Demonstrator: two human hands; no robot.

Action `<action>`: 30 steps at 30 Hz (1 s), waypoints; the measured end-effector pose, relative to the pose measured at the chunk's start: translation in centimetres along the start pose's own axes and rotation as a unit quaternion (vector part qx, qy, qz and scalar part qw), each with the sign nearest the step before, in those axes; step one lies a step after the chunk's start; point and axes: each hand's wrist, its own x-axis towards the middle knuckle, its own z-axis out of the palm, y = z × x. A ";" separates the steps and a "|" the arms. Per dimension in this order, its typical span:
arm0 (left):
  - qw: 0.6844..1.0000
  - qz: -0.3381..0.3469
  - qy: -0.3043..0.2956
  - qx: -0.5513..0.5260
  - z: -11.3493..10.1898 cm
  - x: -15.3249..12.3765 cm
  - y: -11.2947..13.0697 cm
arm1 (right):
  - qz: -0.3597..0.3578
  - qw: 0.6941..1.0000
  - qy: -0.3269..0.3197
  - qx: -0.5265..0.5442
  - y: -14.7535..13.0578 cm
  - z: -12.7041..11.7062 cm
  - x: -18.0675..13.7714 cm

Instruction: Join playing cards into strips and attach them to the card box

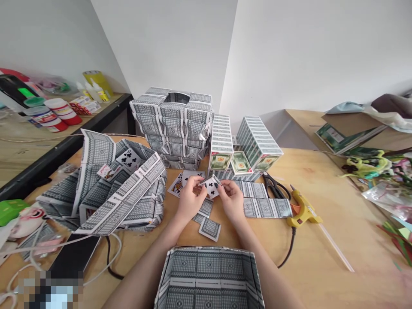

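Note:
Between my two hands is a playing card (pixel 210 187) with black clubs facing me. My left hand (pixel 190 198) pinches its left edge, and my right hand (pixel 232 199) grips the right edge. Loose playing cards (pixel 210 228) lie face down on the table just below. A face card (pixel 176 185) shows face up left of my fingers. To the right of my right hand, a strip of joined cards (pixel 262 207) lies flat. Between my forearms, closest to me, stands an open box made of cards (pixel 209 262).
A large card-built box (pixel 174 124) stands at the back, beside stacked card packs (pixel 221 135). Folded card panels (pixel 128 193) heap up at left. At right lie black scissors (pixel 276 188) and a yellow glue gun (pixel 302 210) with a glue stick and cord.

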 end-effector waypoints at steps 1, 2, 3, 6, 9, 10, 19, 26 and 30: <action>1.000 0.003 0.001 0.000 0.0 0.0 0.0 | -0.006 1.000 -0.003 -0.005 0.1 0.0 0.0; 1.000 0.009 0.001 0.004 0.0 0.0 0.0 | -0.012 1.000 -0.005 -0.013 0.1 0.1 -0.1; 1.000 0.016 0.000 0.010 0.0 -0.1 0.1 | -0.016 1.000 -0.007 -0.020 0.2 0.1 -0.1; 0.998 0.049 0.005 0.025 -0.2 0.0 0.2 | -0.006 0.999 -0.027 -0.027 0.4 0.1 -0.3; 0.996 0.081 0.022 0.040 -0.4 0.1 0.1 | 0.006 0.997 -0.045 -0.058 0.3 0.1 -0.4; 0.995 0.086 0.025 0.044 -0.5 0.1 0.1 | 0.006 0.996 -0.045 -0.072 0.1 0.0 -0.4; 0.990 0.119 -0.030 0.070 -0.4 0.1 0.1 | 0.078 0.994 -0.073 -0.017 -0.1 -0.1 0.0; 0.998 0.054 -0.015 0.042 -0.2 -0.3 0.2 | 0.108 0.990 -0.079 0.047 0.1 0.0 0.1; 0.998 0.028 -0.032 0.044 -0.4 -0.1 0.3 | 0.089 0.992 -0.082 0.034 -0.3 0.1 -0.1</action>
